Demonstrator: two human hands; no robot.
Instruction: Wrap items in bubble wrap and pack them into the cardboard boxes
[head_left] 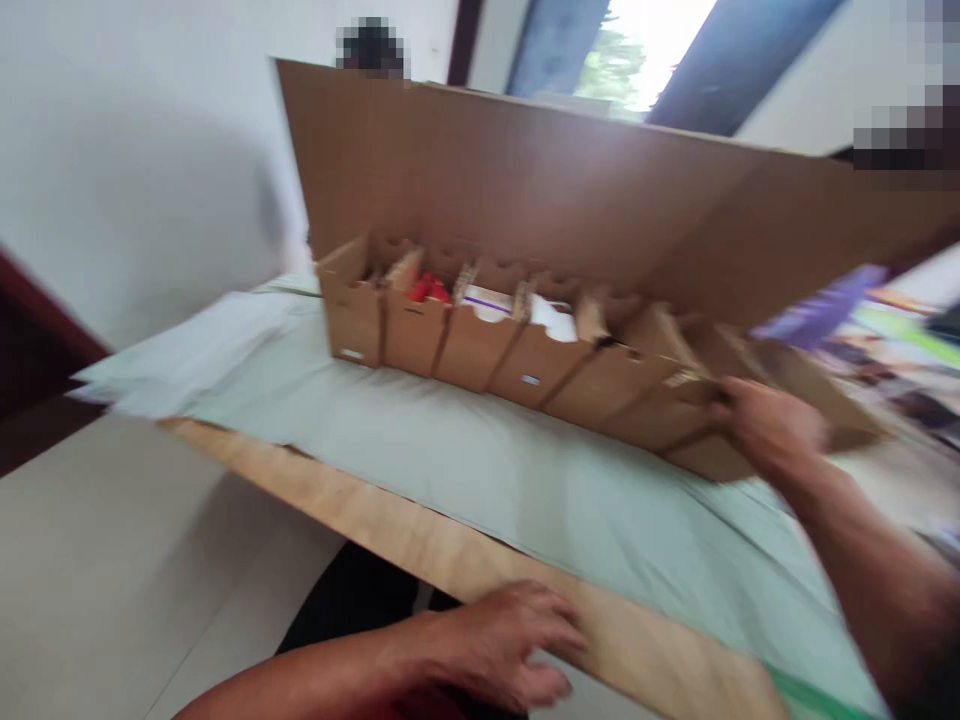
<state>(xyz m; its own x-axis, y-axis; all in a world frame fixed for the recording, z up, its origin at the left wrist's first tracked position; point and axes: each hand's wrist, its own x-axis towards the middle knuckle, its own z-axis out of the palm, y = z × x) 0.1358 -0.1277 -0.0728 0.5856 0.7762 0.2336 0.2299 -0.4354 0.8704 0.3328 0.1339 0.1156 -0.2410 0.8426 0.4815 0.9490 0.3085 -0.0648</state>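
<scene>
A row of brown cardboard boxes (472,352), set side by side with open tops, stands on a pale green cloth (450,430). One holds something red (430,288); two others show white contents (553,318), too blurred to name. My right hand (780,425) has its fingers closed over the top front edge of a box near the right end. My left hand (517,640) is at the table's near wooden edge, fingers apart and slightly bent, holding nothing.
Behind the boxes rises a tall cardboard panel (540,190). Thin white sheets (202,340) lie at the table's left end. The wooden table edge (390,520) runs across the front. Beyond the panel is a person's head (371,45). Blurred purple material (821,310) is at the right.
</scene>
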